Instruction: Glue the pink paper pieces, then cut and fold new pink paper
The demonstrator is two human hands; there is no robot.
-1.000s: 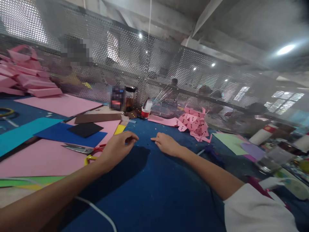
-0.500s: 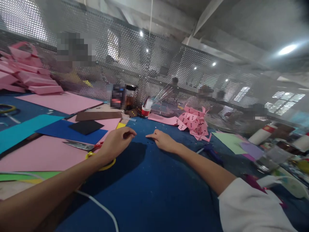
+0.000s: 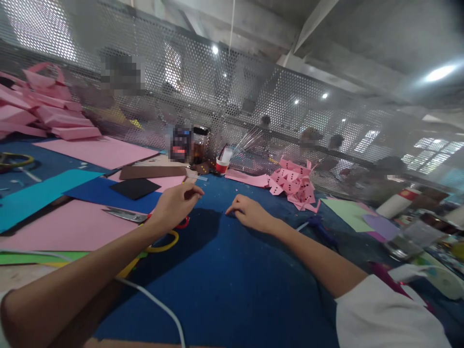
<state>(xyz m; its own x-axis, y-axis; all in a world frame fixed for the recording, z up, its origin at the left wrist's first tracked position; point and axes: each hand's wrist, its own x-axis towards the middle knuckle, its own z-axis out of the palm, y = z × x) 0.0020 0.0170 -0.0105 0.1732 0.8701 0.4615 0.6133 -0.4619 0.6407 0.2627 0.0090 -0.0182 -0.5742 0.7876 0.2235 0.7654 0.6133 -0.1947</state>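
My left hand point(image 3: 177, 203) hovers above the blue table, its thumb and fingertips pinched together. Whatever may be between those fingertips is too small to make out. My right hand point(image 3: 251, 212) rests low with curled fingers, its index fingertip at the table surface near some tiny dark specks. If anything is under that fingertip, it is hidden. Partly behind my left wrist lie scissors point(image 3: 125, 214) with red handles, on pink paper point(image 3: 68, 227). A yellow handle loop point(image 3: 163, 243) shows beside my left forearm.
Folded pink paper pieces with black dots point(image 3: 292, 181) are heaped at the back, near a red-and-white cup point(image 3: 222, 164). Blue card point(image 3: 87, 193) and black card point(image 3: 136, 188) lie left. A blue glue gun point(image 3: 321, 229) is right of my right forearm. A white cable point(image 3: 155, 302) crosses the front.
My right hand has shifted slightly right and toward me, with its index finger more bent. My left hand stays pinched and has moved little. The whole view has shifted a bit.
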